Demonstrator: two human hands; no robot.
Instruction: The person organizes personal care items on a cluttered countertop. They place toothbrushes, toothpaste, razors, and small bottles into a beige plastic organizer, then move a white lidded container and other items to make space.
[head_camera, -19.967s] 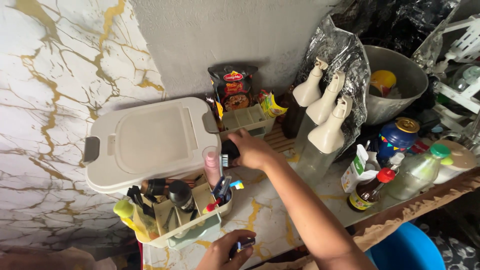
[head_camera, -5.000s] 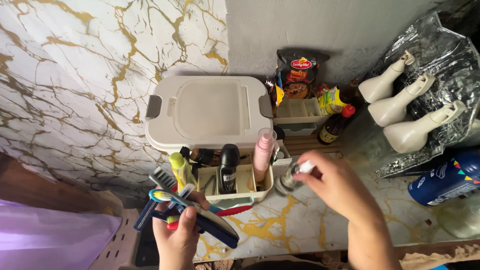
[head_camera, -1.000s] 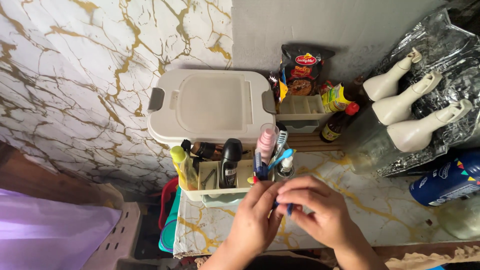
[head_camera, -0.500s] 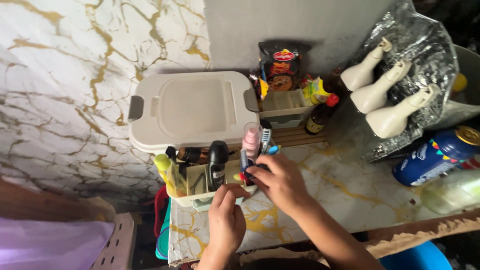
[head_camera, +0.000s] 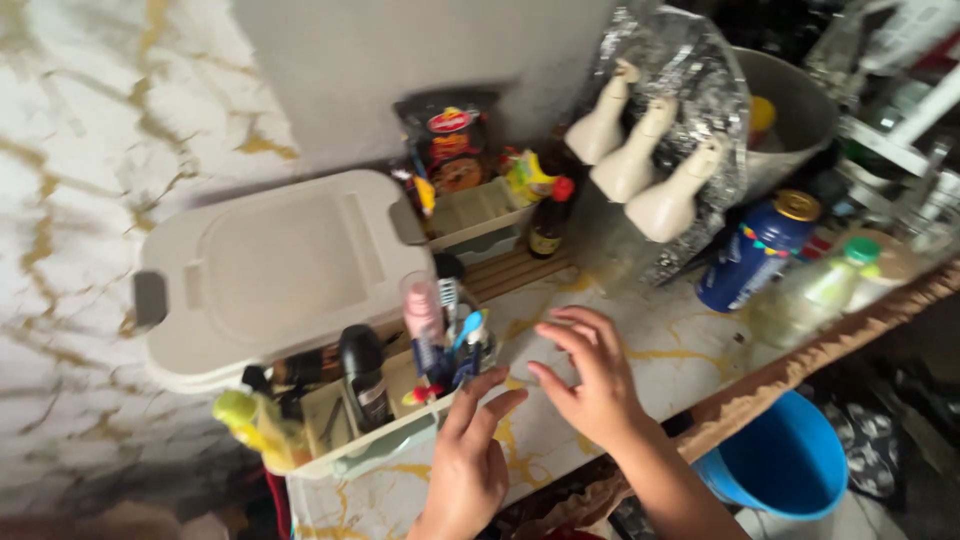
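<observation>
Both hands hover empty with fingers spread over the marbled counter (head_camera: 690, 350): left hand (head_camera: 470, 460) just beside the cream organiser tray (head_camera: 375, 450), right hand (head_camera: 595, 380) near its toothbrushes (head_camera: 455, 340). Behind sit a lidded beige box (head_camera: 270, 270), a dark snack packet (head_camera: 450, 145), 3 cream spray bottles (head_camera: 630, 165) and a blue can (head_camera: 755, 250).

White-gold marbled counter (head_camera: 650, 350); cream bin (head_camera: 270, 270); blue bucket (head_camera: 785, 465); pink tube (head_camera: 422, 315).

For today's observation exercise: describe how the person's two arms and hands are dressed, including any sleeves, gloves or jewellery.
Both the left hand and the right hand are bare, without gloves. No ring, watch or bracelet shows. The forearms in view are uncovered, with no sleeve reaching them.
</observation>
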